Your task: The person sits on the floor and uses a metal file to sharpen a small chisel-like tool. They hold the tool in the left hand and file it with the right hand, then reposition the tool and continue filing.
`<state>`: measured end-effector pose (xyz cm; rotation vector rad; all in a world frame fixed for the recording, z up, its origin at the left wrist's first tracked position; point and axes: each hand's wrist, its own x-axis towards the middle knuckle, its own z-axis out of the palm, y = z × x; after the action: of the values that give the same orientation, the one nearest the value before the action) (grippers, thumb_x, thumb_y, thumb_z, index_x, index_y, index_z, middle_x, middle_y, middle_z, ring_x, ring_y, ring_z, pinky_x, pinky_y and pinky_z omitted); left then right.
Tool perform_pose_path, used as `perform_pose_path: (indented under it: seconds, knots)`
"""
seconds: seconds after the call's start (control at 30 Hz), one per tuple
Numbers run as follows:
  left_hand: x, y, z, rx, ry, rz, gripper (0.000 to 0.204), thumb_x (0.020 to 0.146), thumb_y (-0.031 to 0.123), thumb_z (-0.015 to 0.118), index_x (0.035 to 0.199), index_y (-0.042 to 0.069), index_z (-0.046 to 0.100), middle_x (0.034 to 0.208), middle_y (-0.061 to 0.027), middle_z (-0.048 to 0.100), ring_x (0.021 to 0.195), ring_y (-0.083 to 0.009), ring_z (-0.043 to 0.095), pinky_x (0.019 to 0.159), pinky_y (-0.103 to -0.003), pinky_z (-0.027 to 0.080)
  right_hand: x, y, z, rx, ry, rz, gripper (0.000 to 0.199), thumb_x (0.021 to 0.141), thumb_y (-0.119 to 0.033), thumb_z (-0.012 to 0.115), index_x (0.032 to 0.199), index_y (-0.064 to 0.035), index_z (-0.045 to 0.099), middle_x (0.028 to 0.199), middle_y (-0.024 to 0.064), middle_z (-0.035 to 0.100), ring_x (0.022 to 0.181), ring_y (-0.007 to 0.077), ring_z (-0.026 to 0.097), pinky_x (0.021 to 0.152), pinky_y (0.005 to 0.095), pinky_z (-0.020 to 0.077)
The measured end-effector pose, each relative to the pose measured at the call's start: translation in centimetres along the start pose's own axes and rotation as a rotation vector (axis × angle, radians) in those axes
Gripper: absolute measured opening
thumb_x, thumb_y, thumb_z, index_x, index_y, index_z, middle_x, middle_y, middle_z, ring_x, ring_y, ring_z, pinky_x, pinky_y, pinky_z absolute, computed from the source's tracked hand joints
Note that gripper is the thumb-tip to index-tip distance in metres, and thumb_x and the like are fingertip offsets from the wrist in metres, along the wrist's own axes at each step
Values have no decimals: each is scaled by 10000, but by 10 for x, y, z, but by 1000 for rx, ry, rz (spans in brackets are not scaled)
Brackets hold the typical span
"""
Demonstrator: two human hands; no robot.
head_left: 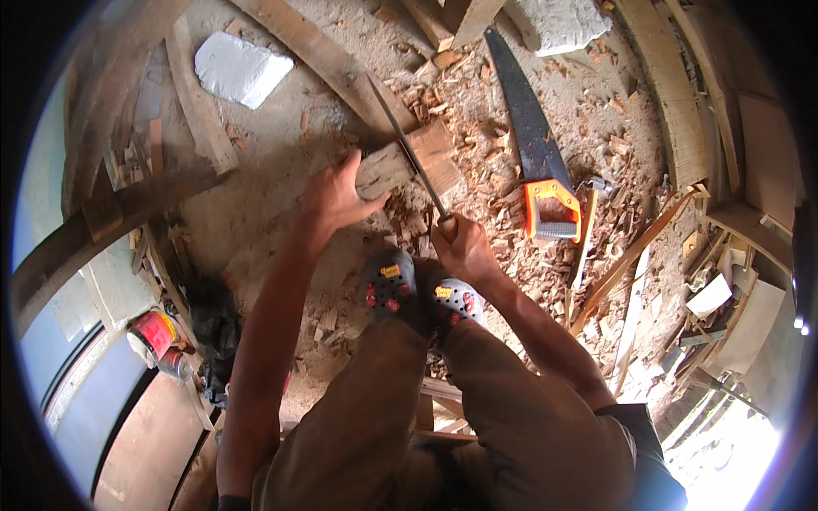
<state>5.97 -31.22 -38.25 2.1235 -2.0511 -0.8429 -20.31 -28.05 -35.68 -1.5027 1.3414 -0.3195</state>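
Note:
My left hand grips the near-left end of a short wooden block, thumb and fingers around its sides. In my right hand is the handle of a long knife, its dark narrow blade seen nearly edge-on. That blade slants up and left across the block; whether it touches or has cut into the wood I cannot tell. A paler piece of wood shows right of the blade, and its join with the block is unclear. My feet in dark clogs are just below the block.
Wood chips cover much of the ground. To the right lie a handsaw with an orange handle and a hammer. Long timbers and white blocks lie farther off. A red tin sits at left.

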Motion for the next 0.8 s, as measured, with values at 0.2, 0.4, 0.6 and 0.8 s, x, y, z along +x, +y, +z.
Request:
perform_pose_path:
  seconds: [0.2, 0.4, 0.6, 0.8]
  knots:
    - [-1, 7, -8, 73, -125, -57, 915, 699, 613, 773, 1337, 7, 521, 1063, -232, 707, 970, -397, 702, 863, -488, 570, -2, -38, -17, 65, 24, 106, 202, 905, -182, 641, 906, 11, 580, 748, 223, 665, 724, 398, 699, 614, 446, 534]
    - [-10, 0, 18, 136, 52, -31, 958, 702, 663, 761, 1336, -11, 511, 1025, -234, 712, 919, -387, 715, 796, -469, 586, -4, 4, 4, 12, -15, 70, 223, 892, -173, 650, 947, 34, 587, 708, 239, 652, 694, 431, 685, 614, 478, 528]
    - [-15, 4, 16, 45, 126, 15, 982, 684, 702, 783, 1271, -46, 536, 1053, -294, 672, 977, -449, 674, 811, -504, 556, -7, -2, 2, 78, 104, 30, 227, 918, -203, 665, 894, 13, 601, 615, 167, 600, 563, 272, 619, 541, 405, 481]
    - [-18, 7, 17, 178, 218, 3, 970, 712, 762, 709, 1236, -42, 577, 1179, -265, 647, 987, -376, 691, 806, -452, 576, -3, -43, -22, 66, 163, 15, 208, 901, -183, 676, 906, 15, 610, 671, 207, 653, 634, 341, 707, 574, 415, 527]
